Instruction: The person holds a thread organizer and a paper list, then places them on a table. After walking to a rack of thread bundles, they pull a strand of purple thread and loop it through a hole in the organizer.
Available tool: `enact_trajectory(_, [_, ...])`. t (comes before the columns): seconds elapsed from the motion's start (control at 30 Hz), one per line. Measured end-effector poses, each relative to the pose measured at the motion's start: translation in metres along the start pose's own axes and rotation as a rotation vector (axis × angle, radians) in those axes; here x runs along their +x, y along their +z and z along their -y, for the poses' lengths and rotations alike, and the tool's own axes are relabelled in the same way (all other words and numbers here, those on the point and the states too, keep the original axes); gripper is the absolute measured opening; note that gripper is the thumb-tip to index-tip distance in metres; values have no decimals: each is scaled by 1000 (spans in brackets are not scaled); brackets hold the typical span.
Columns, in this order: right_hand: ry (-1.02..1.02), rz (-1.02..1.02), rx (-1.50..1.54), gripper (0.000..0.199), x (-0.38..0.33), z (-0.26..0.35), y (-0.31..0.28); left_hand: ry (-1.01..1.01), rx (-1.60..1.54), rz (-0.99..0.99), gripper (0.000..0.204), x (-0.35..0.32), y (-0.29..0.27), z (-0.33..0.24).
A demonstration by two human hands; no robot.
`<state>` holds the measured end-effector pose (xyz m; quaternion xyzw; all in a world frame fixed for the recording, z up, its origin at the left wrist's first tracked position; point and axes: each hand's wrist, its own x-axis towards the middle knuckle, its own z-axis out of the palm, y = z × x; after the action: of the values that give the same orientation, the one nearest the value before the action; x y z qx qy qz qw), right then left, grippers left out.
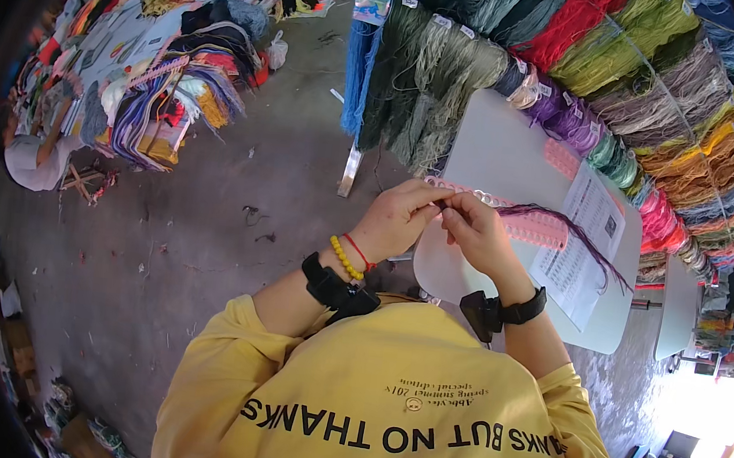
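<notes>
1. Left hand (399, 219) and right hand (473, 230) meet fingertip to fingertip over the near edge of the pale grey table (498, 153).
2. Just right of the grip, the pink perforated plastic strip (531, 227) lies on the table.
3. Dark purple thread strands (578, 236) trail rightward across the strip.
4. Further right lies the white printed paper sheet (582, 241).
5. Beyond the grip hang multicoloured yarn skeins (628, 86).

Pink strip (526, 225), purple yarn (562, 223), yellow shirt (385, 407), white table (502, 158).

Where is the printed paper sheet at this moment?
In the head view, the paper sheet lies on the right part of the grey table, just right of the pink strip and the right hand, below the hanging yarn.
</notes>
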<state>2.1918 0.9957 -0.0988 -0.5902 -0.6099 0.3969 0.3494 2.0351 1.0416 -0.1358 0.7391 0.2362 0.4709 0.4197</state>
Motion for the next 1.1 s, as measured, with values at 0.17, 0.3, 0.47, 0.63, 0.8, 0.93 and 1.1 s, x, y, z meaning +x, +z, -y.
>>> enact_trajectory(0.17, [49, 73, 193, 15, -3, 4, 2, -6, -39, -89, 13, -6, 1, 6])
enact_trajectory(0.3, [91, 29, 171, 15, -4, 7, 6, -36, -92, -139, 9, -10, 3, 6])
enact_trajectory(0.47, [59, -127, 124, 14, -8, 2, 19, -125, -52, -154, 8, -14, 4, 5])
enact_trajectory(0.63, [-273, -356, -272, 8, -1, -4, 24, -356, -277, -150, 13, -18, 7, 24])
enact_trajectory(0.8, [-243, -345, -418, 9, 13, -3, 20, -759, -659, -212, 19, -9, 0, 33])
enact_trajectory(0.93, [-202, -292, -602, 12, 21, -3, 22, -789, -819, -43, 23, -6, 3, 37])
enact_trajectory(1.1, [-236, -288, -746, 12, 25, -4, 28, -783, -872, -58, 23, -4, 6, 38])
